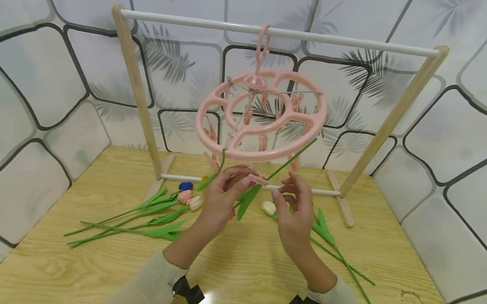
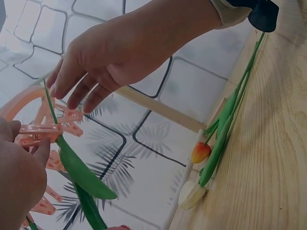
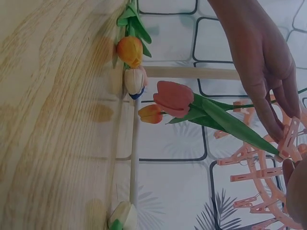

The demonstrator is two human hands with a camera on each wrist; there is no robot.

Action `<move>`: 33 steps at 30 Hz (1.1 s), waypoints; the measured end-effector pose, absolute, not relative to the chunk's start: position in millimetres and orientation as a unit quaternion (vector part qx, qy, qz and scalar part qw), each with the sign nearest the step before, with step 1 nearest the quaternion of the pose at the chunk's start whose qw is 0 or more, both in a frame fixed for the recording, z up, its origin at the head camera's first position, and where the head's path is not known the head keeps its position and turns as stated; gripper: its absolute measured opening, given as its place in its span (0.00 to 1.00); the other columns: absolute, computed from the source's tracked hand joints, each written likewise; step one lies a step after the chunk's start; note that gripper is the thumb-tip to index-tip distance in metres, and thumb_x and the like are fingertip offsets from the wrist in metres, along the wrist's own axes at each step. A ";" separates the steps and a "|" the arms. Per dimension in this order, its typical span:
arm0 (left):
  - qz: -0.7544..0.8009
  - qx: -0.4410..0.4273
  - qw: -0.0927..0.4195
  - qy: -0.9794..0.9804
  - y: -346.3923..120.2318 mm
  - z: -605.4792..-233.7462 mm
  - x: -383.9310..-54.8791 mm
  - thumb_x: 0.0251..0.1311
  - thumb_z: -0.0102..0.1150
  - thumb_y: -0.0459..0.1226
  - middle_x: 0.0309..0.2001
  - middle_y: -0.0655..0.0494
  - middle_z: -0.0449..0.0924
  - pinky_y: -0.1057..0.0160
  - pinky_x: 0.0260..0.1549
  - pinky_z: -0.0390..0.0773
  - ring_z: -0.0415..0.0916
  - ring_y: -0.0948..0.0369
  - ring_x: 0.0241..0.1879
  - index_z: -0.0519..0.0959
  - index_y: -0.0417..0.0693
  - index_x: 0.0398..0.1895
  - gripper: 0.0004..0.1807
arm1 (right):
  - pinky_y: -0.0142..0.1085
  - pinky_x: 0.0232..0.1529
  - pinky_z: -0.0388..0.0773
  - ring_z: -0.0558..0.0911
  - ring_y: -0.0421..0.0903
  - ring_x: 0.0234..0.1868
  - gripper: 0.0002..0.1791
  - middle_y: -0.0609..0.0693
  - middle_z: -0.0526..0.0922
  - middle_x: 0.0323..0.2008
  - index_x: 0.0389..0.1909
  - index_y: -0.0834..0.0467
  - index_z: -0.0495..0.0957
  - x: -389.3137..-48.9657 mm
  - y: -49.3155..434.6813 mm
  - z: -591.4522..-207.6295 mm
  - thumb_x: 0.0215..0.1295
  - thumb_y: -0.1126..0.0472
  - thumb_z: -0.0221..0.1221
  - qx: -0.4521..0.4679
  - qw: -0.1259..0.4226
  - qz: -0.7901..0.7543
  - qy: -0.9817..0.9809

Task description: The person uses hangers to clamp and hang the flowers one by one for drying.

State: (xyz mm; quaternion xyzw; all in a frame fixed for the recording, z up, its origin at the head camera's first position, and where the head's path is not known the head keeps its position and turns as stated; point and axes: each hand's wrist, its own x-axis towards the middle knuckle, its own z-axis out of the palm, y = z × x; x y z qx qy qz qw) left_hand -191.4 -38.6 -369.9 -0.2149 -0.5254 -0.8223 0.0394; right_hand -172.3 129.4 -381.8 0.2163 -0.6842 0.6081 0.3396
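Note:
My left hand [image 1: 219,199] pinches a pink clothespin [image 1: 258,178] below the front rim of a round pink hanger [image 1: 264,154]. At the clothespin's tip is the stem of an upside-down pink tulip [image 3: 173,98], its green leaves [image 2: 84,172] pointing down. Its bloom is mostly hidden behind my left hand in the head view. To the right, my right hand [image 1: 296,214] is close to the clothespin, fingers loosely bent, holding nothing that I can see. Another tulip, an orange one [image 3: 150,114], hangs bloom-down to the left.
The hanger hooks over the white top bar [image 1: 193,22] of a wood-sided stand. Several tulips [image 1: 154,211] lie on the wooden table [image 1: 234,283] at left, blue, pink and white among them. At right lie a white tulip [image 1: 269,208] and an orange-red tulip [image 2: 201,152]. Other clothespins [image 1: 263,142] dangle from the hanger.

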 end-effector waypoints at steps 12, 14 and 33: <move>-0.819 -0.202 0.053 -0.534 -44.4 -372.0 -189.6 0.73 0.54 0.30 0.64 0.50 0.73 0.47 0.66 0.71 0.76 0.59 0.63 0.75 0.34 0.56 0.13 | 0.24 0.45 0.78 0.77 0.40 0.46 0.24 0.62 0.74 0.48 0.65 0.66 0.70 -177.1 128.3 -382.8 0.69 0.75 0.58 0.200 0.343 0.609 -0.687; -0.808 -0.192 0.053 -0.555 -47.2 -373.5 -188.5 0.73 0.55 0.32 0.66 0.51 0.73 0.54 0.60 0.79 0.76 0.59 0.63 0.75 0.35 0.58 0.14 | 0.24 0.44 0.78 0.78 0.40 0.45 0.24 0.58 0.74 0.48 0.65 0.65 0.70 -177.1 128.1 -383.3 0.69 0.74 0.58 0.197 0.341 0.610 -0.687; -0.646 -0.281 0.204 -0.680 -123.6 -357.6 -166.2 0.68 0.57 0.24 0.52 0.53 0.79 0.71 0.51 0.80 0.79 0.66 0.50 0.80 0.31 0.50 0.10 | 0.25 0.43 0.80 0.79 0.40 0.46 0.23 0.52 0.76 0.49 0.65 0.62 0.71 -169.7 151.3 -383.4 0.71 0.71 0.58 0.161 0.318 0.630 -0.690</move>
